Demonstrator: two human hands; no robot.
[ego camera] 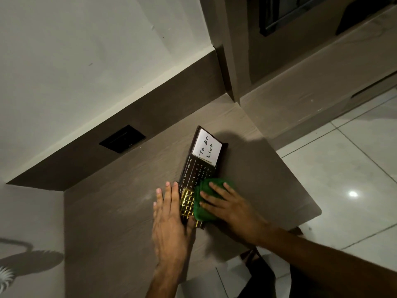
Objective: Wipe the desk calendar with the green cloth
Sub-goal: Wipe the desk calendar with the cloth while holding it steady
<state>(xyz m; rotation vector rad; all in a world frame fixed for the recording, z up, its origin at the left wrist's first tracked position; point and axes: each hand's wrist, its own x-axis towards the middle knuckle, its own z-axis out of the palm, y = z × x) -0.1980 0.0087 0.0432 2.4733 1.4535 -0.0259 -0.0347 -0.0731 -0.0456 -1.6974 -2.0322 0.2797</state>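
Note:
The dark brown desk calendar (194,171) lies flat on the brown desk (120,211), with month names, numbers, a gold grid and a white "To Do List" note (206,148) at its far end. The folded green cloth (204,201) rests on the calendar's near half. My right hand (227,205) presses flat on the cloth with fingers spread. My left hand (169,218) lies flat, fingers straight, against the calendar's left edge, steadying it. The calendar's near end is hidden under the cloth and hands.
A black socket plate (122,138) sits in the brown back panel below the white wall. The desk's rounded right corner (315,209) drops to a glossy tiled floor (354,179). A cabinet (300,61) stands at the back right.

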